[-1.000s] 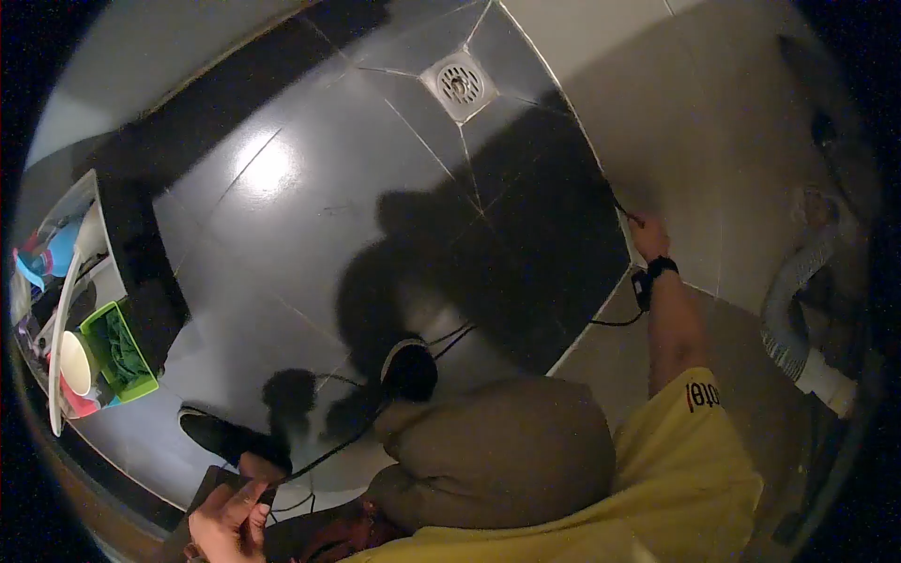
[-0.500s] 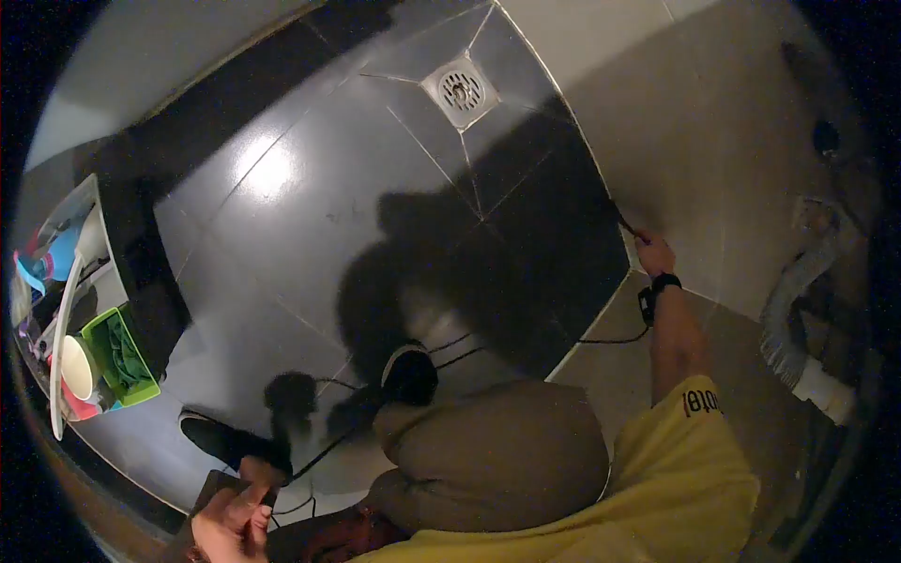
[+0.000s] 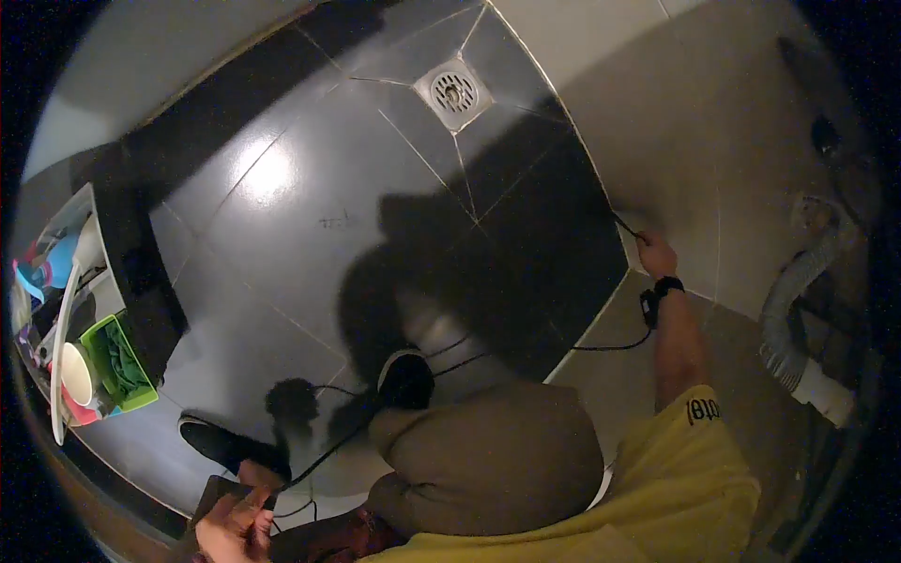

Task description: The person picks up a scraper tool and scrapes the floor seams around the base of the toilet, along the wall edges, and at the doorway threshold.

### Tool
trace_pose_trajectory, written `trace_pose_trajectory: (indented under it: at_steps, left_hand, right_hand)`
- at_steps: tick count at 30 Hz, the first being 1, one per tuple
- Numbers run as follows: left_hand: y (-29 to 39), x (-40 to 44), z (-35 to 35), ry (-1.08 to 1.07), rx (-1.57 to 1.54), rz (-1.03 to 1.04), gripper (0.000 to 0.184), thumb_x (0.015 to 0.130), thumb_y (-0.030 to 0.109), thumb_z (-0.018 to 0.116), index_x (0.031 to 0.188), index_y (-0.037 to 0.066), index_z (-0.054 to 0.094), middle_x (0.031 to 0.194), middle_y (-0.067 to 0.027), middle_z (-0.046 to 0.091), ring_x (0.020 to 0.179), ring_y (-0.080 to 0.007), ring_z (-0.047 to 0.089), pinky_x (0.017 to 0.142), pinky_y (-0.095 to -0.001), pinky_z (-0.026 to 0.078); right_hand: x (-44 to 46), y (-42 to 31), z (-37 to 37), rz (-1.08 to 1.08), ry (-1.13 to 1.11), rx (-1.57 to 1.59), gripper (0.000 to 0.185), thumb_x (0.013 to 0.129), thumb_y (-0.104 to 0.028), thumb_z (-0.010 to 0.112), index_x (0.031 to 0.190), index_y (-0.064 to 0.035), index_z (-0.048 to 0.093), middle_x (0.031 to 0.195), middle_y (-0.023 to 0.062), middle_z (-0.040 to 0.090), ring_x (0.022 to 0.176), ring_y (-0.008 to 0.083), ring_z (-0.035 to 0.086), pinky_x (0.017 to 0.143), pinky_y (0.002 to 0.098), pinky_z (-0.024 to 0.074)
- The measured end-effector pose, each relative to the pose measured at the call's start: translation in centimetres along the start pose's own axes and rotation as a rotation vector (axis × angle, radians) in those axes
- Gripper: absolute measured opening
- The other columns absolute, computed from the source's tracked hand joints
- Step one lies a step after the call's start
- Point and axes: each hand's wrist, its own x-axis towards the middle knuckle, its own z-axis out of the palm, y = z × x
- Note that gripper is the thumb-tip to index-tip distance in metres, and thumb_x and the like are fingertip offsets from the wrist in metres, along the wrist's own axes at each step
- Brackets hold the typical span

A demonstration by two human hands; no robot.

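Note:
My right hand (image 3: 659,255) is closed around a slim dark tool (image 3: 625,224), whose far end meets the seam between the dark floor and the light wall. I cannot tell what kind of tool it is. A black watch-like band (image 3: 668,284) and a small black box (image 3: 649,306) with a cable are on that wrist. Low at the left, my left hand (image 3: 230,535) is closed, fingers curled, against a dark flat object (image 3: 218,490), partly hidden. A black cable (image 3: 324,457) runs from near the left hand across the floor.
A square floor drain (image 3: 453,94) sits in the dark tiles. At the left stands a bin (image 3: 94,211) of household items, with a green box (image 3: 141,399) and a cup (image 3: 79,373). A grey corrugated hose (image 3: 788,305) hangs at the right. My shoes (image 3: 406,379) are on the floor.
The view has shifted slightly. My right hand stays at the seam with the slim tool, and my left hand has moved a little at the lower left.

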Motion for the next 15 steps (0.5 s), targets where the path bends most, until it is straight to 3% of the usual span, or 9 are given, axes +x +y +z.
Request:
trace_pose_trajectory:
  at_steps: [2, 4, 5, 6, 8, 11, 13, 15]
  left_hand:
    - [-0.1, -0.4, 0.8, -0.003, 0.058, -0.003, 0.023, 0.081, 0.001, 0.056, 0.101, 0.005, 0.065, 0.082, -0.0184, 0.061, 0.073, -0.0331, 0.060, 0.066, -0.0343, 0.049]
    - [1.0, -0.4, 1.2, 0.013, 0.211, 0.115, 0.023, 0.081, 0.001, 0.056, 0.102, 0.003, 0.064, 0.084, -0.0186, 0.061, 0.074, -0.0303, 0.060, 0.067, -0.0326, 0.048]
    - [0.5, 0.1, 1.7, 0.043, 0.185, 0.074, 0.022, 0.079, 0.016, 0.054, 0.096, 0.007, 0.065, 0.071, -0.0160, 0.059, 0.062, -0.0352, 0.056, 0.058, -0.0396, 0.046]
    - [0.6, 0.3, 1.6, 0.048, 0.192, 0.075, 0.022, 0.079, 0.016, 0.054, 0.096, 0.007, 0.065, 0.071, -0.0160, 0.059, 0.062, -0.0352, 0.056, 0.058, -0.0396, 0.046]
    - [1.0, 0.5, 1.0, 0.049, 0.127, 0.049, 0.024, 0.078, 0.016, 0.055, 0.098, 0.008, 0.065, 0.072, -0.0159, 0.060, 0.062, -0.0346, 0.056, 0.057, -0.0387, 0.046]
    - [-0.1, 0.3, 1.3, 0.124, 0.202, 0.143, 0.025, 0.078, 0.019, 0.056, 0.100, 0.010, 0.066, 0.073, -0.0152, 0.060, 0.061, -0.0343, 0.056, 0.056, -0.0387, 0.046]
    - [-0.4, 0.0, 1.0, 0.171, 0.173, 0.173, 0.025, 0.079, 0.020, 0.056, 0.100, 0.011, 0.066, 0.073, -0.0149, 0.060, 0.061, -0.0342, 0.055, 0.055, -0.0392, 0.045]
    - [0.1, -0.5, 0.0, -0.010, 0.086, 0.103, 0.021, 0.082, 0.002, 0.056, 0.102, 0.002, 0.063, 0.085, -0.0180, 0.061, 0.074, -0.0295, 0.061, 0.069, -0.0322, 0.047]
  right_hand:
    - [-0.9, -3.0, -3.3, -0.013, -0.079, -0.007, 0.036, 0.085, -0.035, 0.050, 0.114, -0.0162, 0.060, 0.103, 0.0156, 0.063, 0.099, 0.0333, 0.058, 0.084, 0.0402, 0.0448]
    - [3.8, -3.6, 0.3, -0.178, 0.153, 0.300, 0.034, 0.087, -0.031, 0.051, 0.114, -0.0121, 0.060, 0.101, 0.0161, 0.064, 0.096, 0.0322, 0.060, 0.082, 0.0382, 0.0456]
    - [5.2, -5.5, -0.4, -0.249, 0.136, 0.376, 0.034, 0.087, -0.029, 0.052, 0.114, -0.0104, 0.060, 0.099, 0.0158, 0.064, 0.093, 0.0308, 0.060, 0.080, 0.0371, 0.0460]
    - [6.3, -8.3, -1.7, -0.325, 0.128, 0.457, 0.033, 0.088, -0.026, 0.052, 0.114, -0.0087, 0.060, 0.097, 0.0154, 0.065, 0.091, 0.0294, 0.061, 0.079, 0.0360, 0.0464]
    - [7.2, -10.8, -2.5, -0.196, 0.132, 0.456, 0.031, 0.087, -0.025, 0.052, 0.112, -0.0083, 0.061, 0.097, 0.0135, 0.066, 0.090, 0.0260, 0.061, 0.080, 0.0344, 0.0463]
    - [8.4, -5.9, 1.2, -0.287, 0.016, 0.511, 0.030, 0.087, -0.024, 0.052, 0.110, -0.0083, 0.062, 0.096, 0.0138, 0.065, 0.090, 0.0251, 0.061, 0.080, 0.0336, 0.0462]
    - [6.2, -2.0, 2.1, -0.162, 0.017, 0.119, 0.030, 0.087, -0.025, 0.052, 0.110, -0.0092, 0.063, 0.097, 0.0131, 0.065, 0.090, 0.0251, 0.061, 0.080, 0.0334, 0.0463]
    - [3.3, -2.0, -1.3, -0.109, -0.009, 0.058, 0.030, 0.086, -0.025, 0.053, 0.110, -0.0098, 0.062, 0.097, 0.0129, 0.065, 0.091, 0.0254, 0.061, 0.080, 0.0338, 0.0462]
